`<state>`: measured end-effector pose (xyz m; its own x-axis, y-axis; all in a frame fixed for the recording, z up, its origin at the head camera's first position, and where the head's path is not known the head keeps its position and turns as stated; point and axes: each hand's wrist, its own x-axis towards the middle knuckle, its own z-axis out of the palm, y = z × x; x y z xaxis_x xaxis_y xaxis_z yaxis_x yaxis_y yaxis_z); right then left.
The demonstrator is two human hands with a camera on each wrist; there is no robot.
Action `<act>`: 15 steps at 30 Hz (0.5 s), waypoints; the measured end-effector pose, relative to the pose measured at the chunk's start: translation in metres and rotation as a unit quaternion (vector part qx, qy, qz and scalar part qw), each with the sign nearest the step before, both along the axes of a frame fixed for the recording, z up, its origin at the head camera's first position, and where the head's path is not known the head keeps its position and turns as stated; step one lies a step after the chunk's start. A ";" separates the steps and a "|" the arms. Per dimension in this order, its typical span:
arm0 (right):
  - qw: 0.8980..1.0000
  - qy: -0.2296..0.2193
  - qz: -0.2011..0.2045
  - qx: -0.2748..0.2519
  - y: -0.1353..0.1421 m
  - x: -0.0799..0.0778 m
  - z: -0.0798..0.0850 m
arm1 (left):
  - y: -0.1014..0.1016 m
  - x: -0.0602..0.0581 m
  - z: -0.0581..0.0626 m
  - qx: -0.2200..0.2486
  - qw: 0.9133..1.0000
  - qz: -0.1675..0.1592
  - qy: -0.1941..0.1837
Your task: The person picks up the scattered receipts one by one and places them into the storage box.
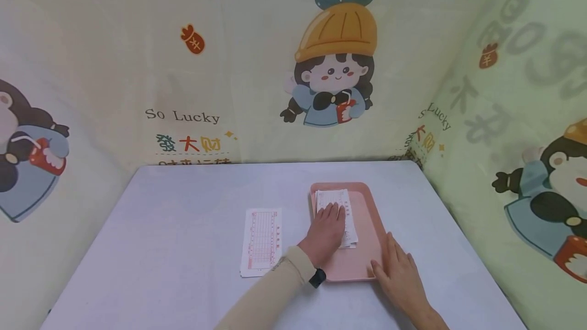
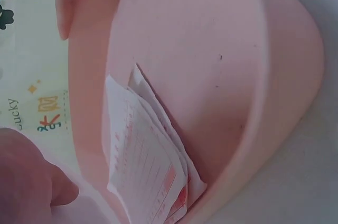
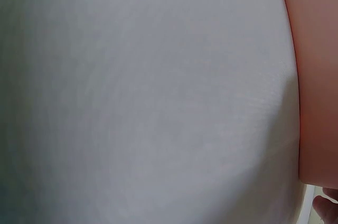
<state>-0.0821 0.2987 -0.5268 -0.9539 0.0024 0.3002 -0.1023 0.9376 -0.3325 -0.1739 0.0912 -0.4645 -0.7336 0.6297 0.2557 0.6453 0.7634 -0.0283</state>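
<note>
My left hand (image 1: 323, 234) rests with its fingers extended over a stack of printed paper slips (image 1: 351, 236) in a pink tray (image 1: 367, 253). The slips lie toward the tray's left side, slightly fanned, and the hand covers part of them. In the left wrist view, red-ruled slips (image 2: 142, 160) lean by the tray wall, with a few dark specks on the tray floor. My right hand (image 1: 402, 281) touches the tray's right rim near its front corner, fingers straight and thumb apart. Only its fingertips (image 3: 325, 208) show in the right wrist view.
Left of the tray, another stack of red-ruled slips (image 1: 262, 241) lies flat on the white table (image 1: 174, 238). Cloth printed with cartoon figures (image 1: 337, 60) hangs behind and beside the table. A dark band (image 1: 317, 278) circles my left wrist.
</note>
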 end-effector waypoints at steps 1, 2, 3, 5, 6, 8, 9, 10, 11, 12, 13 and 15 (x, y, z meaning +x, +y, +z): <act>1.000 -0.002 0.000 0.000 0.000 0.000 0.000 | 0.000 0.000 -0.001 -0.005 1.000 0.002 -0.002; 1.000 -0.004 -0.001 0.000 0.000 0.000 -0.001 | 0.001 0.000 -0.001 -0.012 1.000 0.005 -0.003; 1.000 -0.006 -0.002 0.000 0.001 -0.001 -0.001 | 0.002 0.000 -0.002 -0.014 1.000 0.008 -0.004; 1.000 -0.008 -0.002 0.001 0.001 -0.001 -0.002 | 0.003 -0.001 -0.003 -0.019 1.000 0.012 -0.010; 1.000 -0.009 -0.002 0.001 0.001 -0.001 -0.002 | 0.004 -0.001 -0.004 -0.019 1.000 0.015 -0.012; 1.000 -0.010 -0.002 0.001 0.001 -0.001 -0.002 | 0.006 -0.001 -0.006 -0.017 1.000 0.021 -0.014; 1.000 -0.010 -0.002 0.001 0.001 -0.001 -0.002 | 0.007 -0.002 -0.006 -0.017 0.999 0.025 -0.016; 1.000 -0.012 -0.003 0.000 0.001 -0.001 -0.002 | 0.008 -0.002 -0.007 -0.020 0.999 0.029 -0.021; 1.000 -0.013 -0.003 0.001 0.001 -0.001 -0.002 | 0.008 -0.002 -0.008 -0.022 0.999 0.032 -0.026; 1.000 -0.015 -0.004 0.001 0.001 -0.001 -0.002 | 0.009 -0.002 -0.009 -0.025 0.999 0.036 -0.032; 1.000 -0.016 -0.004 0.001 0.001 -0.001 -0.002 | 0.010 -0.003 -0.009 -0.026 0.998 0.039 -0.037; 1.000 -0.018 -0.005 0.001 0.001 -0.001 -0.002 | 0.012 -0.003 -0.010 -0.028 0.998 0.046 -0.045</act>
<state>-0.0833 0.2997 -0.5287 -0.9642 0.0120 0.2651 -0.0800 0.9394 -0.3333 -0.1770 0.1029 -0.4746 -0.8069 0.5707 0.1523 0.5751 0.8179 -0.0177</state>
